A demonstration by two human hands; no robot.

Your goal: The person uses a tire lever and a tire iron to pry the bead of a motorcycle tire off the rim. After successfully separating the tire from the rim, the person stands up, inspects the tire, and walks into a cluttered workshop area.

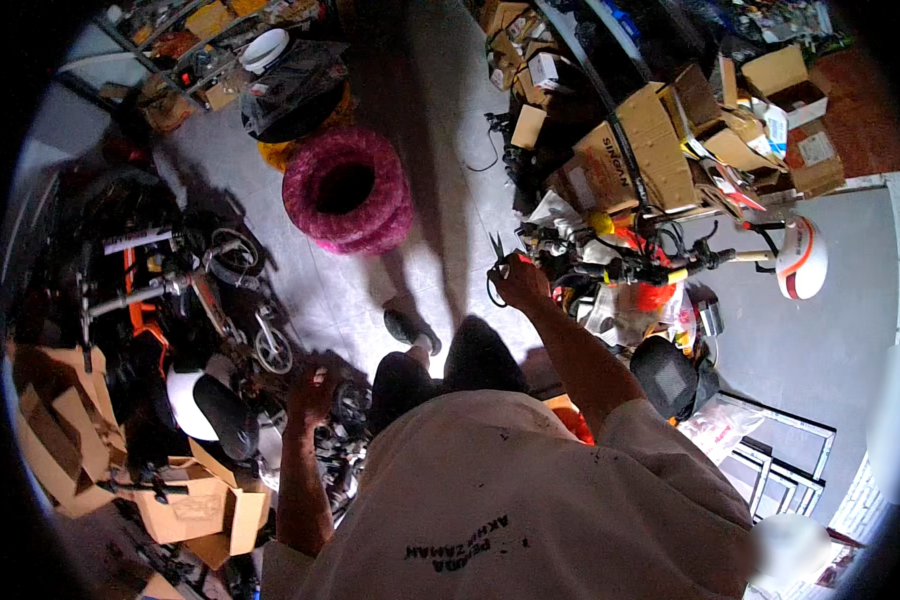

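Note:
My right hand [523,284] is closed round dark-handled scissors [498,246], whose blades point away from me. It is beside a cluttered row of handlebars and cables [620,262] on the right. My left hand [312,393] hangs low on the left, next to a heap of bicycle parts [342,440]. Its fingers are dim, so whether it grips anything does not show. Ahead on the floor stands a fuzzy pink ring-shaped stack [347,190] with a dark hole in its middle.
Folded bikes [160,290] and a white-and-black seat [205,405] crowd the left, above open cardboard boxes [185,500]. More cartons [630,150] pile up at the far right, near a white helmet [802,258]. Grey floor [450,150] runs up the middle.

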